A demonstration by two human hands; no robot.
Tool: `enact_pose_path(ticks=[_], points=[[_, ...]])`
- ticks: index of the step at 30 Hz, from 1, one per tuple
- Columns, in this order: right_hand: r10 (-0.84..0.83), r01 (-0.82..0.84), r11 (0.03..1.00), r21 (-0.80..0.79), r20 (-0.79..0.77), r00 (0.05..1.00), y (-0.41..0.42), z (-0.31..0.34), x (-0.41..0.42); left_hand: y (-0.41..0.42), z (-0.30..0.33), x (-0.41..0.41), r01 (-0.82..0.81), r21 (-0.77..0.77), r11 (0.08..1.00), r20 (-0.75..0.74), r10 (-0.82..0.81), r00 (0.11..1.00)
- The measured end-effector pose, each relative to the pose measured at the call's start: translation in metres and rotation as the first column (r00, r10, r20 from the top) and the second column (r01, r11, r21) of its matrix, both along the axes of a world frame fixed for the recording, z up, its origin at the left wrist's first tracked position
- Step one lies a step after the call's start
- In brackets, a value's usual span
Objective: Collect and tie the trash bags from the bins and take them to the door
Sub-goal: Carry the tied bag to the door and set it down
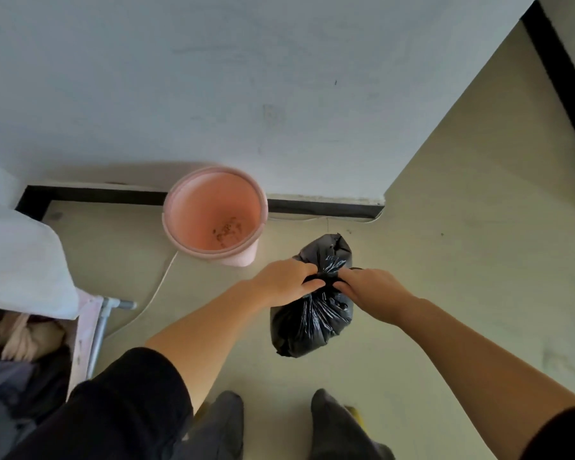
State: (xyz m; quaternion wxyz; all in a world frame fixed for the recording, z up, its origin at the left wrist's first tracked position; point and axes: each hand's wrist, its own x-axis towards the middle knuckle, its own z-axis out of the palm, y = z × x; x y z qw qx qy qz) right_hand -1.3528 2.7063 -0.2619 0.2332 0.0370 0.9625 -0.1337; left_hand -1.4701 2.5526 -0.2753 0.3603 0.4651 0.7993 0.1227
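While both hands are meeting at the gathered neck of a small, crinkled black plastic trash bag (312, 322), the person is standing over it on the pale cream floor (445, 227). The left hand (284, 280) is curling its fingers round the bunched plastic from the nine o'clock side, and the right hand (372, 288) is pinching the same neck from the three o'clock side, so the two sets of fingertips are nearly touching. A loose tail of plastic is sticking out past the hands toward twelve o'clock, while the full body of the bag is hanging toward six o'clock; whether it is resting on the floor or lifted off it cannot be told.

At about ten o'clock from the bag, a round pink plastic bin (214, 215) is standing upright against the white wall (246, 78), unlined, with brown crumbs lying on its bottom. A thin white cable (153, 293) is trailing from the bin toward seven o'clock. At the nine o'clock edge, a pink-framed rack (87, 330) is holding jumbled clothes (20, 340) under a white cloth (17, 257). Two feet in dark grey socks (332, 423) are showing at six o'clock.
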Motion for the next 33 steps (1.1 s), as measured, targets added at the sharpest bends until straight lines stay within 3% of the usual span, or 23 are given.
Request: enact_pose_path(ticks=[7,14,20,23,27,33], points=[[-0.049,0.049,0.998,0.033,-0.007,0.999,-0.02,0.154,0.016,-0.019,0.16,0.016,0.004,-0.009,1.0,0.02,-0.004,1.0],[-0.05,0.05,0.999,0.012,-0.039,0.998,-0.059,0.247,0.021,-0.061,0.257,0.028,-0.055,0.013,0.998,0.009,0.054,0.998],[0.144,-0.14,0.989,0.057,-0.073,0.987,-0.09,0.282,0.013,-0.11,0.293,0.037,-0.101,0.012,0.995,-0.048,0.102,0.994],[0.267,-0.264,0.963,0.045,-0.091,0.959,-0.101,0.297,-0.001,-0.131,0.308,0.043,-0.214,0.02,0.977,-0.07,0.215,0.974],[0.456,-0.454,0.89,0.044,-0.119,0.882,-0.111,0.312,-0.02,-0.154,0.324,0.064,-0.444,0.004,0.896,-0.132,0.44,0.888],[0.727,-0.724,0.686,0.071,-0.091,0.68,-0.126,0.342,-0.01,-0.169,0.331,0.134,-0.712,0.054,0.7,-0.202,0.706,0.679]])
